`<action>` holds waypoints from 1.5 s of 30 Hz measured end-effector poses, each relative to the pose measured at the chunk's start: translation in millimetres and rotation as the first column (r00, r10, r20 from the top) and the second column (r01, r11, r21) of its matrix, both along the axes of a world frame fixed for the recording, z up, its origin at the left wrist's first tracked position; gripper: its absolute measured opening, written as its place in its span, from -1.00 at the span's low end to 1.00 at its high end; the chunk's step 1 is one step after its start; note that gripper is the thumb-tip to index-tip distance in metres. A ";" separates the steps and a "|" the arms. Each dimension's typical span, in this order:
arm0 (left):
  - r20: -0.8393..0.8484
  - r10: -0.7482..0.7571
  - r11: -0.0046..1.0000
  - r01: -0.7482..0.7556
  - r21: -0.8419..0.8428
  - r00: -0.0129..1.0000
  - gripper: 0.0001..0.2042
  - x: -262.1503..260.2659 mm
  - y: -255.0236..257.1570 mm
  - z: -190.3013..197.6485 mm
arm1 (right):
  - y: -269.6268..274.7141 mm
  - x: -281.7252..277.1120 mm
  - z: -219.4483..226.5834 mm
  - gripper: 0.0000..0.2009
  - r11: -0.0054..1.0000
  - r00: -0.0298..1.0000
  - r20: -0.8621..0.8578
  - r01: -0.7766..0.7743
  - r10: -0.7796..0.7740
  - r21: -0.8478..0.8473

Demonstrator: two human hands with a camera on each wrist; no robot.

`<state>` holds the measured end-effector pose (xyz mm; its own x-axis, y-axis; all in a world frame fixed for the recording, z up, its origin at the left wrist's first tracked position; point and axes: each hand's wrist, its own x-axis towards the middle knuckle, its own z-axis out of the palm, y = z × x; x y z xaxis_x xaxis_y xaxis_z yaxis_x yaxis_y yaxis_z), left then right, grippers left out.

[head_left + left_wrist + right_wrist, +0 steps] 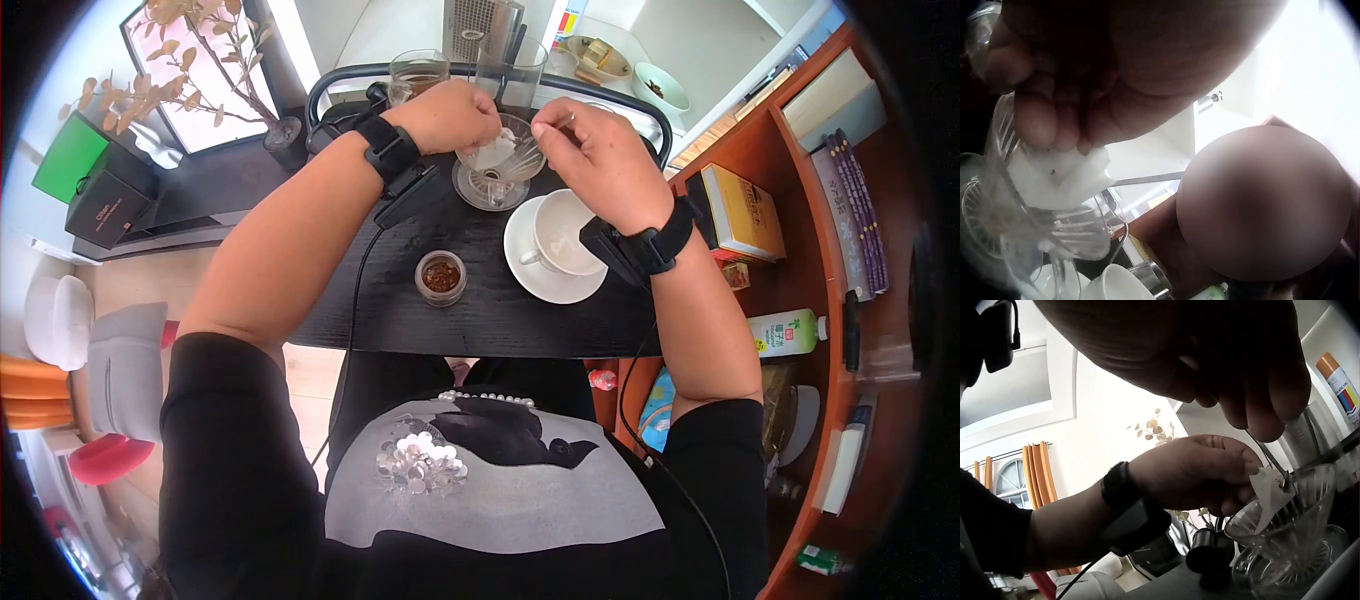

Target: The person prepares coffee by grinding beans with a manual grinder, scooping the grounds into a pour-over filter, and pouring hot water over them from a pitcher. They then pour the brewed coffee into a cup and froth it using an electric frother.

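Note:
A clear ribbed glass dripper [526, 160] stands on a glass base on the black table. White filter paper [1270, 495] sits inside it, with small dark specks visible in the left wrist view. My left hand [452, 118] pinches the paper's upper edge between fingertips and thumb. Above the dripper's right side, my right hand [612, 165] grips a slim metal tool [1147, 179], whose far end reaches the paper; its exact kind I cannot tell. Near the right hand, a white cup [562, 232] rests on a white saucer [535, 283].
A small glass jar [440, 278] of reddish-brown bits stands near the table's front. Behind the hands are a glass of brown liquid [415, 72], a tall glass [512, 75] and a black rail [350, 74]. An orange-brown bookshelf [800, 180] borders the right.

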<state>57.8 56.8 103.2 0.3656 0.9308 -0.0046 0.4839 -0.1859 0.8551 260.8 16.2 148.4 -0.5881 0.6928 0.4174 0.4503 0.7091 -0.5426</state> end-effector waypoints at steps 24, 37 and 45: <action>-0.115 0.027 0.994 -0.015 0.105 0.993 -0.83 4.6 -14.0 -0.8 | -19.1 12.4 -6.6 -0.91 0.976 0.999 0.026 -0.029 0.024 0.215; -0.312 0.034 0.843 0.140 0.520 0.950 -0.86 22.7 -20.3 -11.1 | -31.0 23.3 -15.5 -0.92 0.968 0.989 0.033 -0.145 0.142 0.203; -0.263 0.015 0.838 0.132 0.529 0.965 -0.87 16.1 -19.7 -0.8 | -31.5 26.2 -17.9 -0.93 0.935 0.978 0.111 -0.201 0.176 0.291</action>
<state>73.9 37.0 102.4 0.4741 0.7881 0.3925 0.6378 -0.6147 0.4640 287.0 -15.3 130.5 -0.7367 0.4162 0.5330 0.3261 0.9091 -0.2592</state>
